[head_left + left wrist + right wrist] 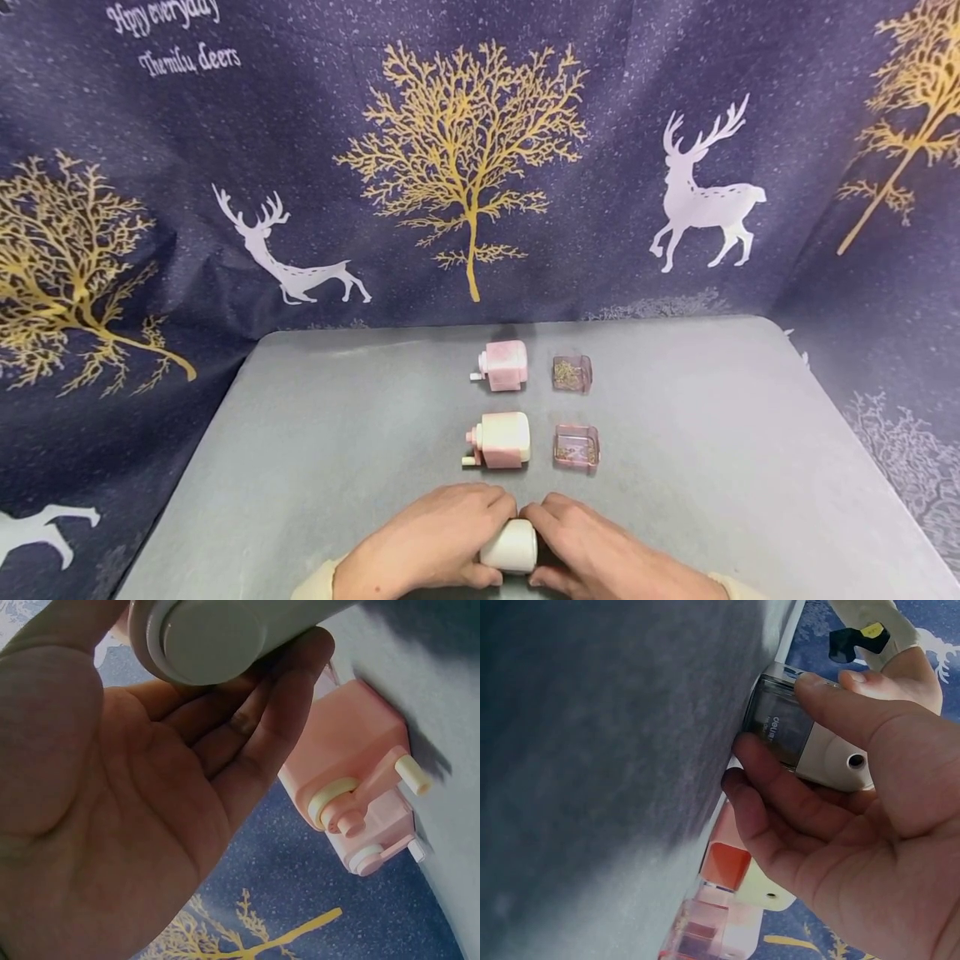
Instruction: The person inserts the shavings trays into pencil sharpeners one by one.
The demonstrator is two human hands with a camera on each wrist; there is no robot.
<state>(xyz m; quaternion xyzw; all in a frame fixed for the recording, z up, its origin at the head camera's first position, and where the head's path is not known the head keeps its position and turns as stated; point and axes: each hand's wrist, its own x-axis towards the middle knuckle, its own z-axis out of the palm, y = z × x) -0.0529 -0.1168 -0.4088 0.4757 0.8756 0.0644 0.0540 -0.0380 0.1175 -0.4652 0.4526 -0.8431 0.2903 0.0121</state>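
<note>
Fingers (756,751) and thumb of the right hand (600,546) pinch the dark see-through drawer (776,724) of a white pencil sharpener (510,547), while the left hand (442,533) grips the body from the other side. The white sharpener sits between the hands at the near part of the table (315,467), closer to the person than a cream-and-pink crank sharpener (504,439) and a pink crank sharpener (506,365).

It looks like hard moulded plastic: probably light, stiff under a squeeze, and smooth enough to slip in a dry grip. The thin-walled drawer seems the most fragile part. The body would be best held across its broad sides, clear of the round hub (214,637); the drawer by two opposite edges, lightly and level, as any shavings inside could spill.

Both hands cover much of the sharpener in the head view, so whether its base touches the table cannot be told. The left wrist view cuts off its top, and no crank handle can be made out. The right wrist view shows the pencil hole (855,761) plainly, but the drawer is too dark to reveal its contents, and whether it is fully seated is unclear.
</note>
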